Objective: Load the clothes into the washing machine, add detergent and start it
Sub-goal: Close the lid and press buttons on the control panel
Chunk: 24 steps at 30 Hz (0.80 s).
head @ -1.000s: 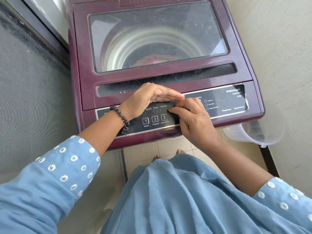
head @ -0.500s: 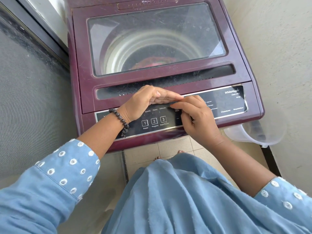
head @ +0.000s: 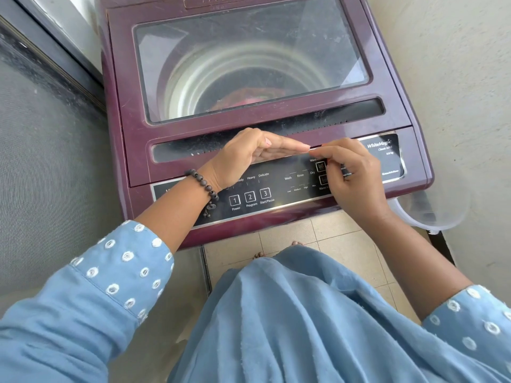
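Maroon plastic frames the washing machine [head: 265, 128], whose glass lid [head: 249, 59] lies shut over the steel drum; pink and red clothes [head: 246, 99] show through it, low in the tub. The control panel [head: 279, 186] runs along the machine's 6 o'clock edge. It looks rigid and smooth, so its flat buttons probably want only a light fingertip press, no grasp. The left hand [head: 249, 156] is arched over the panel, fingers straight and pressed together, holding nothing, perhaps shading the display. The right hand [head: 351, 175] is loosely curled at the panel's 3 o'clock end, index finger bent onto the wash-option icons. The Start/Pause button [head: 266, 193] sits bare toward 9 o'clock of the right hand, just beside the left wrist. A clear plastic mug [head: 431, 208] stands off the machine's 4 o'clock corner.
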### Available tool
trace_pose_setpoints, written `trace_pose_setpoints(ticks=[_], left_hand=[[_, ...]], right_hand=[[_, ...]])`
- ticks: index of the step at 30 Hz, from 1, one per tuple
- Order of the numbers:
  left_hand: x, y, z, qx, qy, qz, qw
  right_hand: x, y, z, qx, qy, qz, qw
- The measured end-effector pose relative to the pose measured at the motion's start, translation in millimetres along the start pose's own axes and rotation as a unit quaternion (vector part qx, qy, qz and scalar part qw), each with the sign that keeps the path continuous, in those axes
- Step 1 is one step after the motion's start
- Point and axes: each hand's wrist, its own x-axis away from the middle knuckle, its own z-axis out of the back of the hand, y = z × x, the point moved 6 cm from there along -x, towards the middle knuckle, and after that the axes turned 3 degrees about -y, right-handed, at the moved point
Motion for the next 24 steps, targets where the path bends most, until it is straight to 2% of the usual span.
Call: trace_pose_setpoints(ticks=[15, 24], left_hand=[[-58.2, 6.5, -37.0, -0.022, -0.078, -0.01, 0.997], [-72.7, 2.7, -41.9, -0.015, -0.078, 0.01, 0.997]], right_hand=[[17.6, 20.9, 21.8, 0.059, 0.022, 0.019, 0.998], [26.0, 20.8, 14.3, 0.11, -0.043, 0.104, 0.988]])
